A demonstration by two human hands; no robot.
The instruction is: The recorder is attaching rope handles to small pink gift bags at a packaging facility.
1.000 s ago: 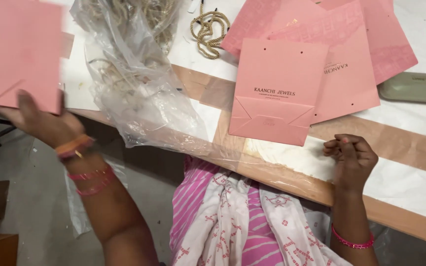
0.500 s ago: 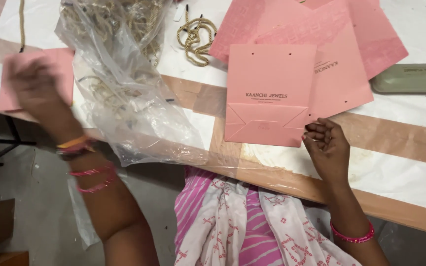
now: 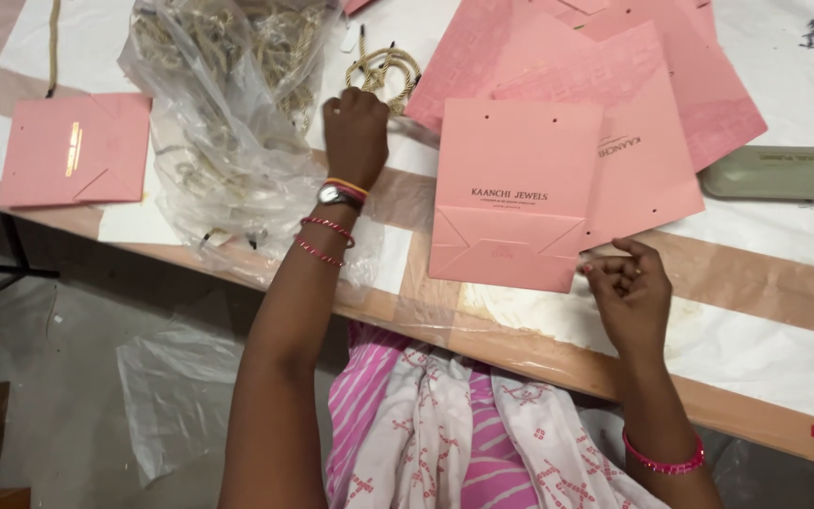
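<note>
My left hand [image 3: 355, 132] reaches over the table toward a coil of beige rope handles [image 3: 383, 71], its fingers curled beside a clear plastic bag [image 3: 223, 141] full of the same rope. I cannot tell whether it grips anything. My right hand [image 3: 628, 287] rests at the lower right corner of a flat pink paper bag [image 3: 511, 193], fingertips touching its edge. Another folded pink bag [image 3: 73, 151] lies flat at the table's left.
More pink paper bags [image 3: 633, 94] are stacked at the back right. A grey-green oblong case [image 3: 770, 172] lies at the right. The table [image 3: 756, 349] has white paper and brown tape strips. A plastic sheet [image 3: 176, 396] lies on the floor.
My left hand set the pink bag down at the table's left and moved right to the rope coil. My right hand uncurled and moved up to the front bag's corner.
</note>
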